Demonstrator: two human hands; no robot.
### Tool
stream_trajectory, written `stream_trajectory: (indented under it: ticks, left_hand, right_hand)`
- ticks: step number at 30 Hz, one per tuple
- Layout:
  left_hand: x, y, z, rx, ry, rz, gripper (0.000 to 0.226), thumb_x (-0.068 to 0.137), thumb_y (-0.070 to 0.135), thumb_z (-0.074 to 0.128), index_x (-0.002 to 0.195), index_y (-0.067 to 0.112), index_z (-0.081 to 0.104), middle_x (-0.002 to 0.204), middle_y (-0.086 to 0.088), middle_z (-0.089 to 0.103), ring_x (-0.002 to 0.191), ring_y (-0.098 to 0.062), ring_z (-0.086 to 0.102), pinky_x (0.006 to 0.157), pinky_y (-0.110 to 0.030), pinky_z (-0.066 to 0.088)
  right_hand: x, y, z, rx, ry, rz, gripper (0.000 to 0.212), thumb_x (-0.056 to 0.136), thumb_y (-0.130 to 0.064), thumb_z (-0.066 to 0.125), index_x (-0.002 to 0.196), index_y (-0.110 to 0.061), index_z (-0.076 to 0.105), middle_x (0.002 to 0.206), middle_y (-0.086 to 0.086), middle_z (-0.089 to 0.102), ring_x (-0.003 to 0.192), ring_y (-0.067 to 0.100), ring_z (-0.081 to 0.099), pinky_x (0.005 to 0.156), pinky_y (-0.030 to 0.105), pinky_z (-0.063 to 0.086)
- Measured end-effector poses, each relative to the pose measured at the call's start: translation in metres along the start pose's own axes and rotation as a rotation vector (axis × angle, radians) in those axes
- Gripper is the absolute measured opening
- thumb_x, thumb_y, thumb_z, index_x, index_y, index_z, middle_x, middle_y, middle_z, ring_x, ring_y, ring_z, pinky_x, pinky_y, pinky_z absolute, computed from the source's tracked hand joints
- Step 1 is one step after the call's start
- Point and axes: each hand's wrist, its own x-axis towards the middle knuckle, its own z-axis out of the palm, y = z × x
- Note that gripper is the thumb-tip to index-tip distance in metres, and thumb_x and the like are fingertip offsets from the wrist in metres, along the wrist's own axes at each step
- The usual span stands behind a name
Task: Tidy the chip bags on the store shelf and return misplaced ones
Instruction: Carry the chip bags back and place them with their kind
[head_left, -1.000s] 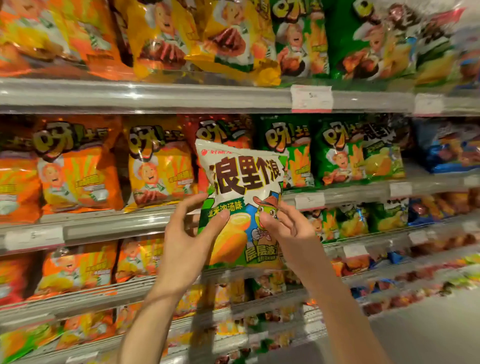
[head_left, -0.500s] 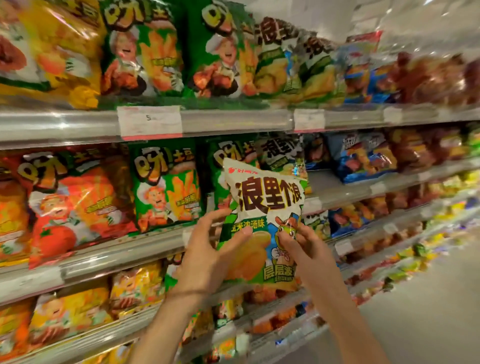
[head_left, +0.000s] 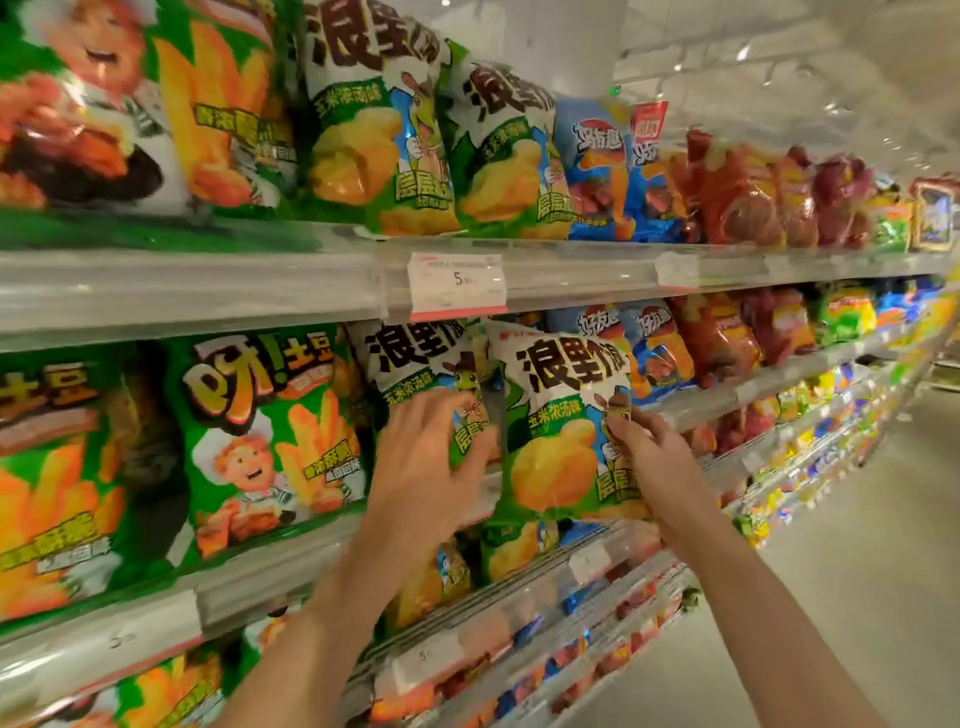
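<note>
A white-and-green chip bag with a yellow chip picture stands at the front of the middle shelf. My right hand grips its right edge near the cartoon figure. Just to its left on the same shelf stands a matching white-and-green bag. My left hand lies over the lower front of that bag, fingers spread and curled against it. Two more bags of the same kind stand on the upper shelf above.
Green fries bags fill the middle shelf to the left. Blue bags and red bags stand to the right. A price tag hangs on the upper shelf rail. The aisle floor opens at the lower right.
The view has shifted right along the shelves. The held bag went from mid-air in both hands to the middle shelf beside its matching bags. My left hand moved off it onto the neighbouring bag.
</note>
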Motion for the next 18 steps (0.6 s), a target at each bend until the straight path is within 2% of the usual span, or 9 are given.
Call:
stream_trajectory:
  ticks: [2,4,7,10,12,15,18]
  left_hand:
    - [0.012,-0.010,0.016,0.159,0.063,0.051,0.045,0.096,0.047,0.052,0.136,0.026,0.053,0.143,0.002,0.048,0.135,-0.017,0.036,0.107,-0.035,0.028]
    - [0.020,-0.021,0.030,0.313,0.061,0.078,0.049,0.094,0.049,0.052,0.137,0.024,0.053,0.146,-0.003,0.046,0.137,-0.024,0.037,0.110,-0.044,0.028]
    - [0.025,-0.028,0.043,0.498,0.047,0.092,0.056,0.092,0.053,0.050,0.139,0.023,0.052,0.149,-0.008,0.043,0.138,-0.030,0.036,0.113,-0.047,0.023]
    - [0.026,-0.026,0.050,0.586,0.070,0.085,0.058,0.093,0.052,0.050,0.142,0.022,0.050,0.151,-0.010,0.041,0.139,-0.031,0.036,0.115,-0.049,0.022]
    - [0.026,-0.024,0.052,0.612,0.081,0.064,0.058,0.093,0.052,0.049,0.143,0.022,0.049,0.152,-0.010,0.039,0.140,-0.031,0.035,0.116,-0.050,0.020]
    - [0.026,-0.022,0.054,0.651,0.078,0.044,0.058,0.094,0.053,0.049,0.143,0.023,0.048,0.154,-0.009,0.037,0.141,-0.030,0.033,0.117,-0.049,0.020]
    - [0.025,-0.020,0.055,0.665,0.085,0.053,0.057,0.094,0.053,0.051,0.142,0.023,0.050,0.155,-0.010,0.037,0.142,-0.032,0.033,0.117,-0.050,0.022]
  right_hand:
    - [0.028,-0.003,-0.010,-0.012,-0.007,-0.026,0.036,0.094,-0.049,0.059,0.127,-0.033,0.056,0.112,-0.001,0.065,0.106,0.021,0.062,0.102,0.052,0.048]
    - [0.055,-0.007,-0.013,-0.047,-0.034,-0.034,0.038,0.098,-0.046,0.055,0.133,-0.031,0.054,0.113,0.002,0.063,0.104,0.022,0.060,0.095,0.046,0.048]
    - [0.087,-0.013,-0.008,-0.062,-0.063,-0.090,0.043,0.100,-0.041,0.054,0.138,-0.022,0.053,0.124,0.001,0.059,0.113,0.020,0.056,0.089,0.034,0.041]
    - [0.117,-0.015,0.002,-0.049,-0.130,-0.170,0.034,0.102,-0.032,0.052,0.133,-0.017,0.056,0.111,-0.001,0.061,0.097,0.012,0.058,0.077,0.021,0.042]
    - [0.129,-0.016,0.010,-0.046,-0.182,-0.189,0.028,0.103,-0.030,0.050,0.129,-0.020,0.054,0.105,-0.004,0.057,0.093,0.014,0.053,0.078,0.025,0.039]
    - [0.145,-0.014,0.021,-0.017,-0.240,-0.224,0.032,0.103,-0.029,0.048,0.133,-0.020,0.054,0.114,-0.002,0.058,0.104,0.018,0.054,0.089,0.032,0.037]
    - [0.160,-0.007,0.027,0.044,-0.221,-0.268,0.023,0.102,-0.023,0.047,0.123,-0.022,0.057,0.100,-0.003,0.062,0.085,0.014,0.055,0.078,0.032,0.040]
